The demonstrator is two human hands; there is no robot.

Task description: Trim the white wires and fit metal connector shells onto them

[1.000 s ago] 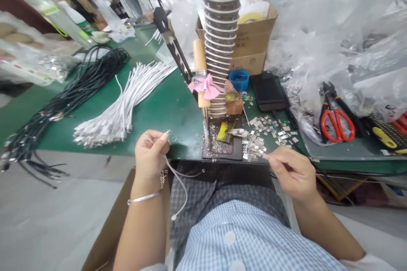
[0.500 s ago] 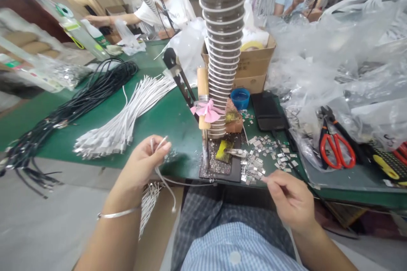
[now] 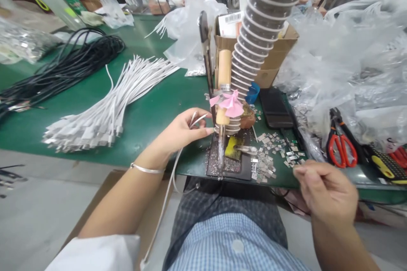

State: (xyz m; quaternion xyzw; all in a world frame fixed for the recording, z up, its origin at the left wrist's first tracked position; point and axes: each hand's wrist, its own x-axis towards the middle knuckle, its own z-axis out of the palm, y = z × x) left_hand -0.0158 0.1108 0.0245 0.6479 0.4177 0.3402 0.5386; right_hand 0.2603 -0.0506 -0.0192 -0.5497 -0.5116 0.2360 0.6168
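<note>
My left hand (image 3: 180, 133) is closed on a thin white cable (image 3: 173, 169), its bare end sticking out toward the soldering iron stand (image 3: 222, 110) with the pink bow (image 3: 231, 103). The cable hangs down past my wrist and its silver bracelet. My right hand (image 3: 327, 192) is pinched shut near the table's front edge, just right of a scatter of small metal shells (image 3: 270, 156); what its fingertips hold is too small to make out. A dark mat (image 3: 229, 163) with solder crumbs lies under the iron.
A bundle of white cables (image 3: 108, 110) and black cables (image 3: 63, 70) lie on the green table (image 3: 159, 110). Ribbed fume hose (image 3: 257, 38), cardboard box (image 3: 270, 59), black phone (image 3: 276, 108), red-handled scissors (image 3: 341, 146) and plastic bags (image 3: 349, 63) crowd the right. Other people sit at the far side.
My left hand moved forward and right with the white cable, up to the soldering iron. My right hand drew back slightly to the right. The camera swung left and nearer.
</note>
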